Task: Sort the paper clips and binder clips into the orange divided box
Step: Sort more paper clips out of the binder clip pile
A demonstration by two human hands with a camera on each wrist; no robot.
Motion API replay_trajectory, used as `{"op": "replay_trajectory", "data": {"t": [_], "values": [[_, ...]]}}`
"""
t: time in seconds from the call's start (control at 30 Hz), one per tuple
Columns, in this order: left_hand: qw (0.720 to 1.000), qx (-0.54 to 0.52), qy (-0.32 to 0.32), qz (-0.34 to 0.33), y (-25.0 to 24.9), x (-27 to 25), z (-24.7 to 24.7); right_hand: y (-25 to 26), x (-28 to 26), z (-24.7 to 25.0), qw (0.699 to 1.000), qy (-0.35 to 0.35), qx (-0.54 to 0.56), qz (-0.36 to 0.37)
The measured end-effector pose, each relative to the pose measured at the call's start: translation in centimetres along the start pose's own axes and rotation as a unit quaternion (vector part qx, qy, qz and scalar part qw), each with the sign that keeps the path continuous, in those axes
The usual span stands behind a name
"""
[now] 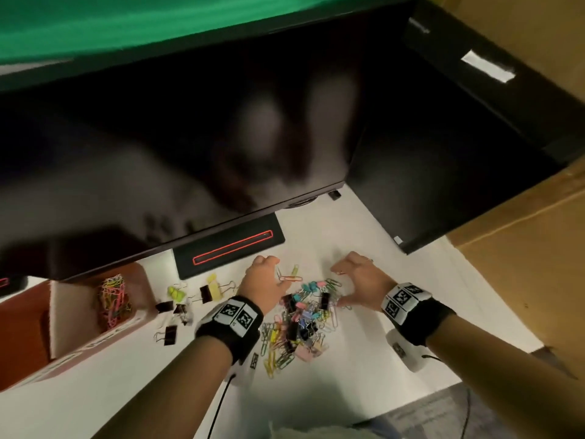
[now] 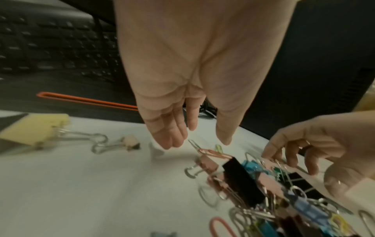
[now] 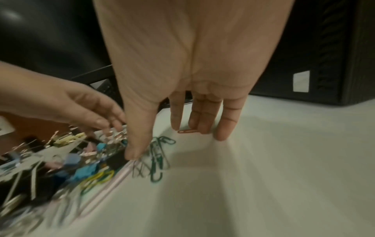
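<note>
A white worktop (image 1: 364, 236) carries everything, with a dark monitor (image 1: 158, 147) hanging over its far side and a black tower (image 1: 443, 153) at the right. On the left stands the orange box (image 1: 28, 324), split by pale dividers. Two compartments show: the nearer-right one holds a tangle of coloured paper clips (image 1: 113, 299), too many to count; what the one to its left holds cannot be told.

In the middle of the worktop lies the mixed pile (image 1: 300, 324) of paper clips and binder clips in black, pink, blue and yellow, well apart from the box and too tangled to count. Between pile and box sit loose binder clips (image 1: 177, 308): about four black ones and three or so yellow, though blur makes that uncertain. A few green paper clips (image 3: 160, 154) lie at the pile's right edge, and one orange paper clip (image 3: 187, 131) lies alone beyond them.

The left hand (image 1: 264, 285) hovers over the far-left edge of the pile, fingers (image 2: 166, 136) straight and relaxed, holding nothing. The right hand (image 1: 361, 285) is spread over the pile's right edge, thumb down by the green clips and fingertips (image 3: 223, 133) touching the worktop beside the orange clip.
</note>
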State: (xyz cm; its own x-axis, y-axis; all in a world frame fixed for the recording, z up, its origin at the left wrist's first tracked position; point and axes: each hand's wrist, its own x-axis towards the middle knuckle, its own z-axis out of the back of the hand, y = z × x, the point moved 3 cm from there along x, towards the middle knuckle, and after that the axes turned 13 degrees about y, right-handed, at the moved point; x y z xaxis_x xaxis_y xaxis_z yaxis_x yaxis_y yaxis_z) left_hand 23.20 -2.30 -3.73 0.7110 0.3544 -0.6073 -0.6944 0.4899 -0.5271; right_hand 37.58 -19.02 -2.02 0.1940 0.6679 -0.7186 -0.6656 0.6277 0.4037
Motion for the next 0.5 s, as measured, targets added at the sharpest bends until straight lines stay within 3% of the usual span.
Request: {"op": "replay_trajectory", "data": {"t": [0.23, 0.5], "values": [[0.995, 0.038, -0.003, -0.087, -2.9, 1.5, -1.9, -0.2, 1.9, 0.1, 0.998, -0.021, 0.031, 0.044], [0.990, 0.013, -0.003, -0.142, -2.6, 1.7, -1.8, 0.5, 3.3, 2.1, 0.997, -0.004, 0.030, 0.075]]}}
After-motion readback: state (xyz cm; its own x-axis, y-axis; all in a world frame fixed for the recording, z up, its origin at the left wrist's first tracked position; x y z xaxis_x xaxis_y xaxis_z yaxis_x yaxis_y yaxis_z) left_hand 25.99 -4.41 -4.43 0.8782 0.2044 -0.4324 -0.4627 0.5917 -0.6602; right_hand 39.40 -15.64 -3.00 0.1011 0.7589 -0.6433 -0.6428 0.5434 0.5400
